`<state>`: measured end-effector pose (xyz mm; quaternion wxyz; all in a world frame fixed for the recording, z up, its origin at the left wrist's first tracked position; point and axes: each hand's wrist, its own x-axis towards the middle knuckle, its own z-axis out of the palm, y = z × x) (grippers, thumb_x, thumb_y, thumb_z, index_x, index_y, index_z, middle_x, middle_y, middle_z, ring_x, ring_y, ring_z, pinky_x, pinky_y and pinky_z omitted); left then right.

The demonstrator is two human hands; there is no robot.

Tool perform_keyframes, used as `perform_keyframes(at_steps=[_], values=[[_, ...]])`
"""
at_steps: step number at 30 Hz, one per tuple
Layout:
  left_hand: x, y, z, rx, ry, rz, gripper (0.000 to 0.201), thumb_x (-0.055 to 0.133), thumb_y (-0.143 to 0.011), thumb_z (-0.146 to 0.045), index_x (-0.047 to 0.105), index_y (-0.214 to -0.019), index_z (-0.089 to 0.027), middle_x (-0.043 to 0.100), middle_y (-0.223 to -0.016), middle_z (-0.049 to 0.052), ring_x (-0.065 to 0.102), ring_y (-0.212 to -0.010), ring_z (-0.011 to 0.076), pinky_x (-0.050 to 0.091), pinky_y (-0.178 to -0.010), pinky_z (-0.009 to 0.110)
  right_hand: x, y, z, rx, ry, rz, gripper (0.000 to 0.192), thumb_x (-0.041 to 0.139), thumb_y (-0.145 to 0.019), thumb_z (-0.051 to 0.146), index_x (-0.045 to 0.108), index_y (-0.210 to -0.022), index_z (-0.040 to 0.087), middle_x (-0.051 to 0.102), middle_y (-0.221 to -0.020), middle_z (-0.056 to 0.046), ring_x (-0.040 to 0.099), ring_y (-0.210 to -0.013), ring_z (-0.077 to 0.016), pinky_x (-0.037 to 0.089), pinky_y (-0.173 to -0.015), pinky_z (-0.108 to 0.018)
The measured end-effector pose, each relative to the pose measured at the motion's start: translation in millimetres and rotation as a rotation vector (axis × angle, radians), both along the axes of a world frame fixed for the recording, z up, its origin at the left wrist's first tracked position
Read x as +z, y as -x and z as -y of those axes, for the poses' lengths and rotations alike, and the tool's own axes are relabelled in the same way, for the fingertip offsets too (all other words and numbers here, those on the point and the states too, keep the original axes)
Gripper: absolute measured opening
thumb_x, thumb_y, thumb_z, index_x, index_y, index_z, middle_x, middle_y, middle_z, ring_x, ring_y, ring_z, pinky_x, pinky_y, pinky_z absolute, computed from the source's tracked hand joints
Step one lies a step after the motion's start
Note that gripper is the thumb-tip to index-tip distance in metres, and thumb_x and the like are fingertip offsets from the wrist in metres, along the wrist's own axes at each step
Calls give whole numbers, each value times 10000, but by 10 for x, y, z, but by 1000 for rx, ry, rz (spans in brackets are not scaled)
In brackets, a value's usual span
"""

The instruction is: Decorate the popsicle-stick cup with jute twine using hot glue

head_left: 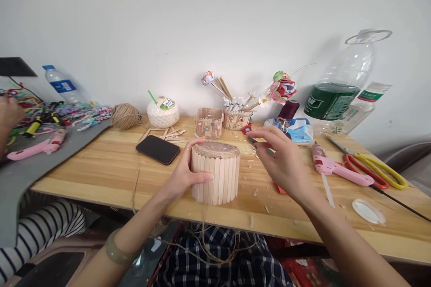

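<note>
1. Landmark: the stick pot (pixel 216 172), a round container walled with upright flat wooden sticks, stands near the front edge of the wooden table (pixel 101 166), straight ahead of the wearer.
2. Left hand (pixel 188 171) wraps the pot's left side, thumb at the rim, fingers across the front sticks. Hold looks light.
3. Right hand (pixel 281 158) hovers just right of the pot, fingers curled around a small dark tool (pixel 253 140) whose tip points at the pot's rim. What kind of tool it is, cannot tell.
4. Jute twine (pixel 203 233) trails from under the pot down over the table edge into the lap; its ball (pixel 125 116) sits far left and behind the pot.
5. Risk (judgement): the loose twine could snag on a wrist or knee and drag the light pot off the near edge.
6. Risk: pressure from the tool at the rim may pop a glued stick loose or tip the pot, since only one hand steadies it.
7. Risk: the pink glue gun (pixel 332 168) lies right of the pot, nozzle toward the right forearm; if hot, a burn.
8. Textures: sticks pale, matte, smooth, round-ended; wood chips scattered right of the pot. Black phone (pixel 158 149), glossy, lies left of it.
9. Behind the pot, two smaller stick boxes (pixel 209 122) hold paper flowers.
10. Far left, another person's striped sleeve (pixel 43 231).
</note>
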<state>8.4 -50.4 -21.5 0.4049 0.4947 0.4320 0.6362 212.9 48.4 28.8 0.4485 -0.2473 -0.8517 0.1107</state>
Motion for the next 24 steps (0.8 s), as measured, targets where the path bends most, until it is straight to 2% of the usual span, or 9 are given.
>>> perform_keyframes(at_steps=[3,5,8,11,14,16,20,24], values=[[14,39,-39,-38,-30,-57,763,822,-568,-333,434,-1223,-274,510,-1241,46,488,-1165,267,385,-986,359,11,-61,33,-7,-211,156,217,462,-880,120,648,-985,161,604,-1135,-152,591,-1036,-259,521,-814,-464],[47,52,-46,-55,-53,-114,734,780,-627,-317,407,-1258,-277,491,-1263,52,478,-1174,267,374,-999,380,20,-49,115,45,-298,177,191,501,-908,183,638,-1034,141,603,-1167,-165,587,-1055,-257,526,-831,-443],[127,28,-35,-21,-98,-289,637,719,-673,-298,424,-1238,-278,404,-1346,61,392,-1267,287,288,-1072,436,34,16,239,95,-378,220,208,506,-928,227,622,-1063,119,668,-1052,-134,643,-921,-219,558,-746,-367],[222,-74,-24,75,-117,-499,512,682,-678,-262,479,-1148,-245,363,-1349,78,292,-1340,290,194,-1121,460,69,63,299,95,-409,261,203,481,-937,188,632,-1041,100,702,-932,-107,664,-794,-190,559,-644,-302],[300,-222,-32,235,-105,-605,565,759,-614,-259,465,-1095,-228,394,-1285,88,361,-1284,283,259,-1091,448,145,56,336,80,-467,360,257,405,-921,68,646,-1010,82,709,-914,-113,674,-748,-190,547,-571,-281],[335,-301,-47,290,-88,-633,567,783,-605,-257,465,-1073,-229,448,-1187,71,448,-1190,264,324,-1042,433,208,39,368,57,-548,432,307,366,-880,-2,651,-976,58,712,-897,-129,679,-713,-201,544,-531,-286],[370,-347,-74,282,-82,-662,417,771,-641,-237,510,-966,-231,464,-1079,36,499,-1113,228,371,-993,391,281,27,395,59,-703,532,301,391,-816,-36,634,-990,-5,712,-853,-160,686,-686,-227,551,-507,-298],[371,-321,-93,290,-64,-650,422,782,-625,-221,507,-944,-222,459,-1059,28,512,-1088,220,391,-965,370,252,53,326,69,-740,549,269,398,-835,-14,638,-956,-1,711,-831,-162,688,-698,-229,566,-536,-303]])
